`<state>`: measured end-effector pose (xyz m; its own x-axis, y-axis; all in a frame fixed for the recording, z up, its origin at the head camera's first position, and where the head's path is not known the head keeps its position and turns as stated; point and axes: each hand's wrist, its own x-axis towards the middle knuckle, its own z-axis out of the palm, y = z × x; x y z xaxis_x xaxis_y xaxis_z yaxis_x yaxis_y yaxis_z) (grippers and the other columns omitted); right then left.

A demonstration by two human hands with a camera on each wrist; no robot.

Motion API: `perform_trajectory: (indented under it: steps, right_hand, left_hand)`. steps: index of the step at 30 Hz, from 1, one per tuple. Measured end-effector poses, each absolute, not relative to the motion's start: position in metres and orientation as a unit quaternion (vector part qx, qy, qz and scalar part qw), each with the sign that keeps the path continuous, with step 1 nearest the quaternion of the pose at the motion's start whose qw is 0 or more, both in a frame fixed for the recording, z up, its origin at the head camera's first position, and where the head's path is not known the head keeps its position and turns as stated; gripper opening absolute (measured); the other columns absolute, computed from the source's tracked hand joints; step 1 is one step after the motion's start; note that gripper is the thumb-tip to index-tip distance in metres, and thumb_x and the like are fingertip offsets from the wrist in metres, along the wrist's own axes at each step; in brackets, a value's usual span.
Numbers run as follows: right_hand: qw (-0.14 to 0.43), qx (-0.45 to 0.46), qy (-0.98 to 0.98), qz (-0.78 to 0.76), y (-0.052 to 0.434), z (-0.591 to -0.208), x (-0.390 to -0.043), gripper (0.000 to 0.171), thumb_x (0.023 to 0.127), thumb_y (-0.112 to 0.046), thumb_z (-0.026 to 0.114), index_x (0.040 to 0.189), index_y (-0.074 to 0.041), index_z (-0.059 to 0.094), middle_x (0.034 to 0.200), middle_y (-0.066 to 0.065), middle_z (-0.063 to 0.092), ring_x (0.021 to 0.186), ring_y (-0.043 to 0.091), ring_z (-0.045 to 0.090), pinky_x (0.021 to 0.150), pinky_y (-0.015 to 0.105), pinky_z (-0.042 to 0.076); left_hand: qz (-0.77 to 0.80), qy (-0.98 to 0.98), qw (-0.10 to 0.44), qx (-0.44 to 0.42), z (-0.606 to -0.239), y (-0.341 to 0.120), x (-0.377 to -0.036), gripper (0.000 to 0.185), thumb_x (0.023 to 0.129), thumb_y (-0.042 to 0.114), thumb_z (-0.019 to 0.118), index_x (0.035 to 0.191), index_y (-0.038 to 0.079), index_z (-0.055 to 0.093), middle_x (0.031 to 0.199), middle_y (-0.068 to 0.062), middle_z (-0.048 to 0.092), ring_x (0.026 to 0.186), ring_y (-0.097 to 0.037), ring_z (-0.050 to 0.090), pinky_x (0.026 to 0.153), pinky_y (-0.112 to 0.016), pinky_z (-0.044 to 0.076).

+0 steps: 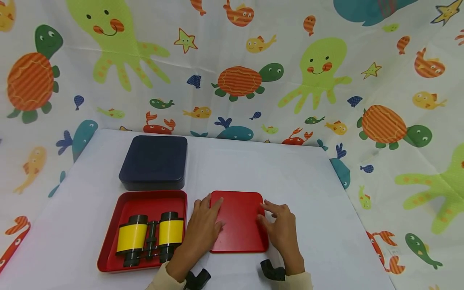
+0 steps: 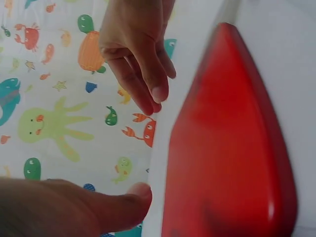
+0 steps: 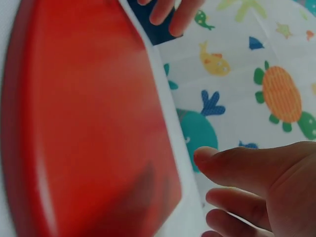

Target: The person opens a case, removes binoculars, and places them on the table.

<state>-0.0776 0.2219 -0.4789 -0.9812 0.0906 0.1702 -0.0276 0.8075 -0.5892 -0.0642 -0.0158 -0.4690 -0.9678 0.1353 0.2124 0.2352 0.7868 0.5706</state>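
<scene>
A flat red lid-like piece [image 1: 239, 221] with rounded corners lies on the white table in the head view. At its left side my left hand [image 1: 204, 225] hovers with loosely spread fingers. My right hand [image 1: 280, 225] is by its right edge, thumb and fingers apart. Both wrist views show the red piece [image 2: 222, 148] with fingers beside it rather than around it; whether any fingertip touches it is hard to tell. To the left, yellow-and-black toy binoculars [image 1: 132, 237] lie in a red tray [image 1: 145, 197], partly covered by my left forearm.
Behind the red tray stands a dark navy box [image 1: 154, 161], near the back edge of the white table [image 1: 326, 225]. A curtain [image 1: 232, 112] printed with sea animals hangs behind and at the sides.
</scene>
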Motion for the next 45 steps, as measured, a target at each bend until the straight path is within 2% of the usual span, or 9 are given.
perform_trajectory:
  steps: [8,14,17,27,30,37,45]
  right_hand:
    - [0.130,0.042,-0.938,0.318,0.206,-0.459,-0.080,0.049,0.083,-0.018,0.092,0.130,-0.013,0.078,0.128,0.004,0.078,0.098,0.027,0.067,0.072,0.033,0.061]
    - [0.142,0.088,-0.931,0.324,0.192,-0.450,-0.083,0.052,0.082,-0.020,0.094,0.131,-0.015,0.077,0.132,0.001,0.077,0.105,0.018,0.064,0.085,0.045,0.060]
    - [0.145,0.111,-0.926,0.331,0.188,-0.447,-0.083,0.053,0.082,-0.021,0.094,0.131,-0.016,0.077,0.132,-0.001,0.077,0.106,0.016,0.063,0.089,0.046,0.055]
    - [0.133,0.141,-0.915,0.353,0.172,-0.437,-0.081,0.057,0.081,-0.025,0.095,0.135,-0.022,0.075,0.134,-0.007,0.075,0.112,0.013,0.061,0.093,0.046,0.053]
    - [0.126,0.152,-0.911,0.362,0.166,-0.436,-0.081,0.058,0.082,-0.026,0.094,0.137,-0.023,0.074,0.134,-0.008,0.075,0.112,0.015,0.062,0.091,0.045,0.056]
    - [0.121,0.195,-0.905,0.358,0.150,-0.435,-0.084,0.061,0.082,-0.030,0.094,0.139,-0.024,0.072,0.136,-0.010,0.074,0.113,0.012,0.061,0.089,0.037,0.059]
    - [0.092,0.212,-0.907,0.353,0.129,-0.430,-0.083,0.065,0.084,-0.031,0.092,0.144,-0.024,0.067,0.138,-0.006,0.073,0.117,0.013,0.060,0.086,0.036,0.063]
  left_hand:
    - [-0.360,-0.924,0.067,-0.110,-0.435,-0.031,-0.065,0.067,0.080,0.017,0.093,0.142,0.012,0.068,0.149,-0.022,0.059,0.128,-0.038,0.054,0.084,-0.044,0.065]
    - [-0.357,-0.926,0.059,-0.110,-0.416,-0.054,-0.060,0.071,0.082,0.021,0.092,0.147,0.018,0.065,0.153,-0.014,0.056,0.134,-0.034,0.052,0.089,-0.047,0.065]
    - [-0.350,-0.929,0.057,-0.103,-0.411,-0.068,-0.057,0.072,0.082,0.022,0.092,0.149,0.020,0.064,0.154,-0.012,0.056,0.134,-0.034,0.051,0.091,-0.050,0.065]
    - [-0.339,-0.935,0.044,-0.090,-0.410,-0.117,-0.048,0.073,0.084,0.024,0.090,0.151,0.020,0.061,0.150,-0.012,0.059,0.131,-0.034,0.049,0.089,-0.055,0.064]
    - [-0.345,-0.933,0.044,-0.090,-0.410,-0.130,-0.046,0.073,0.085,0.025,0.090,0.151,0.021,0.061,0.147,-0.013,0.061,0.129,-0.034,0.050,0.088,-0.057,0.064]
    - [-0.330,-0.939,0.045,-0.090,-0.414,-0.153,-0.044,0.073,0.084,0.024,0.091,0.151,0.022,0.060,0.147,-0.013,0.062,0.129,-0.034,0.049,0.098,-0.067,0.056]
    - [-0.320,-0.942,0.036,-0.091,-0.420,-0.176,-0.042,0.077,0.080,0.026,0.094,0.150,0.020,0.061,0.150,-0.016,0.058,0.133,-0.039,0.042,0.099,-0.071,0.054]
